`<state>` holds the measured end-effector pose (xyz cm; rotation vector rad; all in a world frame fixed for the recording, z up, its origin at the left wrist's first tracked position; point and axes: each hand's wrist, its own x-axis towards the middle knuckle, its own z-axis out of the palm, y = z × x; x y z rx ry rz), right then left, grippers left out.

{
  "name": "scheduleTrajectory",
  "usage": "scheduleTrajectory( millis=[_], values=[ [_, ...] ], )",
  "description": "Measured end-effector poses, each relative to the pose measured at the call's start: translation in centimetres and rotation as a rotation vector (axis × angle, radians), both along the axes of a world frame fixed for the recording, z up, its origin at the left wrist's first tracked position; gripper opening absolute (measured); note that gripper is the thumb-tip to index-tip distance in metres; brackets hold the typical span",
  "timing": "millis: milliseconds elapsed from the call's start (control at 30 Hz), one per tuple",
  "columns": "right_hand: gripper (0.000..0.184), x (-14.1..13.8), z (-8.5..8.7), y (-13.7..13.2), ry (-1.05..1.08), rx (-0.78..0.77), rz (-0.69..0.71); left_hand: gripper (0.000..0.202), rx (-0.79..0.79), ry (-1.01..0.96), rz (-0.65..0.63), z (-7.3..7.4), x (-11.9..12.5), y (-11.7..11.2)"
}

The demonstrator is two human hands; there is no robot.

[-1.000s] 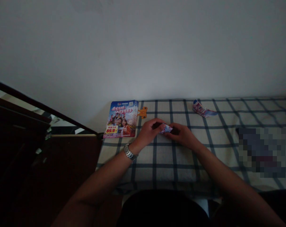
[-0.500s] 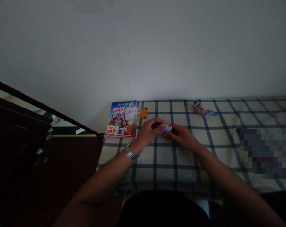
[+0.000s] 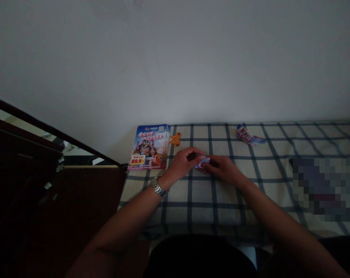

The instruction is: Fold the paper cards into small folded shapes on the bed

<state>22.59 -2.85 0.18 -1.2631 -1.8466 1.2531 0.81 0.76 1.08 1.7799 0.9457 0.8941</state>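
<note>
My left hand, with a metal watch on its wrist, and my right hand meet over a checked cloth. Both pinch a small folded piece of coloured paper between their fingertips. The paper is blue, white and red and mostly hidden by my fingers. It sits just above the cloth.
A stack of colourful flyers lies at the cloth's far left corner, with a small orange paper figure beside it. Another folded paper piece rests near the wall. A blurred patch covers the right. Dark wooden furniture stands left.
My hands and the folded paper have barely shifted; the fingers have worked slightly on the paper, which now shows a little less.
</note>
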Motion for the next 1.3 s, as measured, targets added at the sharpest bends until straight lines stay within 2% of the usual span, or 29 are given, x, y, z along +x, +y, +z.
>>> scheduleTrajectory(
  millis=[233,500,667,967,1133,1300],
  values=[
    [0.028,0.29,-0.47,0.1,0.033,-0.011,0.022,0.025,0.016,-0.002,-0.002,-0.04,-0.05,-0.12],
    [0.029,0.15,0.03,-0.2,0.05,-0.048,0.047,0.02,0.025,0.013,-0.052,-0.33,-0.18,-0.03],
    [0.028,0.05,0.13,-0.19,-0.004,-0.01,0.044,0.021,0.075,0.066,-0.087,0.0,-0.22,-0.1],
    [0.029,0.05,-0.05,-0.14,0.035,-0.007,0.039,0.022,0.074,0.036,-0.055,-0.03,-0.34,0.16],
    [0.03,0.24,0.05,0.02,-0.003,0.021,0.006,0.023,0.018,-0.002,-0.021,0.09,0.04,-0.03],
    [0.031,0.54,0.09,0.29,-0.04,0.055,-0.084,0.034,-0.068,-0.13,0.015,-0.15,0.23,0.11]
  ],
)
